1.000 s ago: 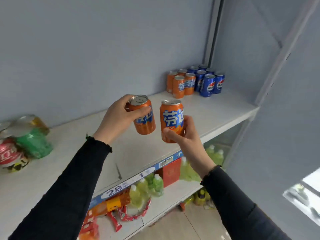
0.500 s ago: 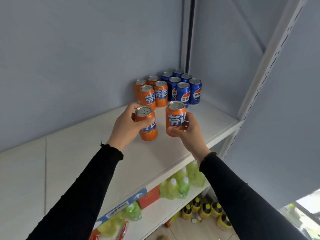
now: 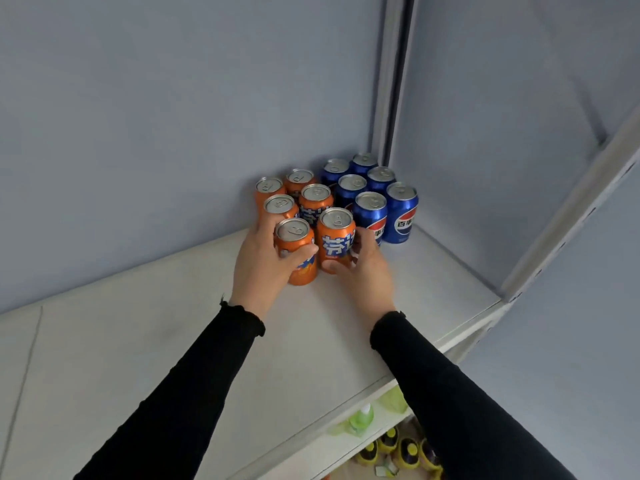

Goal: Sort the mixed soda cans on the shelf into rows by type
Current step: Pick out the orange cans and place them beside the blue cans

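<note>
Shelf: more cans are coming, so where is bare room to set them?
Bare shelf left of the orange cans and in front of the blue cans, up to the edge. The back corner is crowded.

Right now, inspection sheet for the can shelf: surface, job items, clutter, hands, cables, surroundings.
Surface: white shelf, bare in front of the cans.
Job's things: six orange cans, four standing at the back, two front ones in hand; six blue cans upright in the corner, right of the orange group. Both types grouped apart.
Clutter: nothing seen on this shelf.
Grippers: left hand grips the left front orange can; right hand grips the right front orange can. Both cans upright, at or near the shelf; contact unclear.
Cables: nothing seen.
Surroundings: grey-blue walls, shelf upright, green bottles and yellow-capped items on lower levels.
</note>
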A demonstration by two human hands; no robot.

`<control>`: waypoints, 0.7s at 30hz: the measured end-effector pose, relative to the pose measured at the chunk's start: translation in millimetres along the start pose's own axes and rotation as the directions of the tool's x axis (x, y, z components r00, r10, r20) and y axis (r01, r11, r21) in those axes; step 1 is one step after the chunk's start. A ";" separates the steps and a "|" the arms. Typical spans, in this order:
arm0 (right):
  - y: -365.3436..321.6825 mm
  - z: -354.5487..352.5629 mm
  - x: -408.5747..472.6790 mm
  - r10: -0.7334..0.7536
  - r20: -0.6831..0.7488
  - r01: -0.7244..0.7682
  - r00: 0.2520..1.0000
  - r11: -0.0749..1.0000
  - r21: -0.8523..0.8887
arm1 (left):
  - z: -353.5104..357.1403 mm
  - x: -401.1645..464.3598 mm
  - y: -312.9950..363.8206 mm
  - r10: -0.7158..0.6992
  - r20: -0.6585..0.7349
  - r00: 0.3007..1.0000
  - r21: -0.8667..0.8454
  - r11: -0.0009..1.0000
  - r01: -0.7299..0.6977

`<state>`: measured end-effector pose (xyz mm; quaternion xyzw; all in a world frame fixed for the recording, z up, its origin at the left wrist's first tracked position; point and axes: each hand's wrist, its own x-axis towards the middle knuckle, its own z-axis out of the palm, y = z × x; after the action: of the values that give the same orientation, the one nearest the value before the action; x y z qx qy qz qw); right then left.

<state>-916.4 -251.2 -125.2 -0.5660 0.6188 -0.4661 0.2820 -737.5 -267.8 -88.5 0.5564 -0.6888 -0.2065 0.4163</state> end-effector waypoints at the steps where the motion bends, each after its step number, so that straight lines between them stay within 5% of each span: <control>1: 2.9 -1.9 0.8 -0.029 -0.009 0.028 1.000 0.997 -0.078 | 1.5 -1.7 -0.9 -0.006 -0.011 1.000 0.002 1.000 0.006; 5: 12.5 -9.6 5.3 -0.080 0.010 0.081 0.997 0.969 -0.233 | 8.0 -12.9 -5.6 -0.055 -0.007 0.998 -0.004 0.998 0.055; 18: 26.0 -18.5 20.4 -0.189 0.148 0.218 0.971 0.953 -0.209 | 32.4 -27.1 19.6 -0.222 -0.098 0.970 -0.098 0.972 0.212; 21: 23.1 -20.1 9.6 -0.255 0.193 0.294 0.947 0.932 -0.211 | 26.5 -50.1 15.9 -0.284 -0.099 0.954 0.030 0.957 0.288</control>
<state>-946.1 -257.0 -136.0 -0.7126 0.5594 -0.3764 0.1938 -766.6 -220.8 -108.9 0.6684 -0.5851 -0.2228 0.4016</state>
